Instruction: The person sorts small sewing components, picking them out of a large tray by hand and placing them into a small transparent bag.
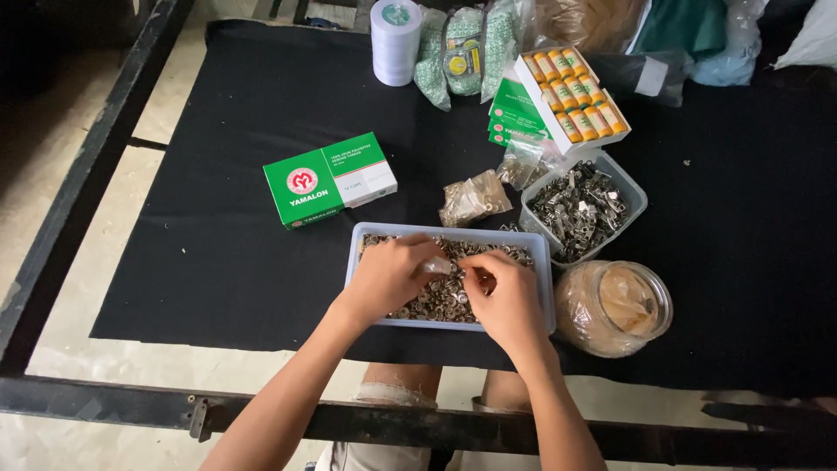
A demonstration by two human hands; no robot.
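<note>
Small metal rings (436, 301), heaped loose in a shallow pale tray (540, 262) at the near edge of the black-clothed worktop (218, 262); judged light singly, hard and stiff, slick enough to slide off one another, best pinched one at a time by the rim rather than scooped. Left hand (388, 275) over the tray's left half, fingers curled and pinching what looks like a small clear bag (436, 264); contents too small to tell. Right hand (506, 296) over the right half, just beside the left, fingertips drawn together down among the rings, apparently nipping one, though hidden by the knuckles. Just right of the tray, a clear tub (632, 196) of darker metal clips, and nearer, a plastic jar (615, 305) lying on its side. Behind the tray, two small clear packets (475, 196) of fittings; farther left, a closed green and white box (331, 179); at the back, an open box of orange-topped thread spools (571, 83), a white roll (395, 39) and bagged goods. Dark metal frame bar (131, 410) across the front, below the wrists.
</note>
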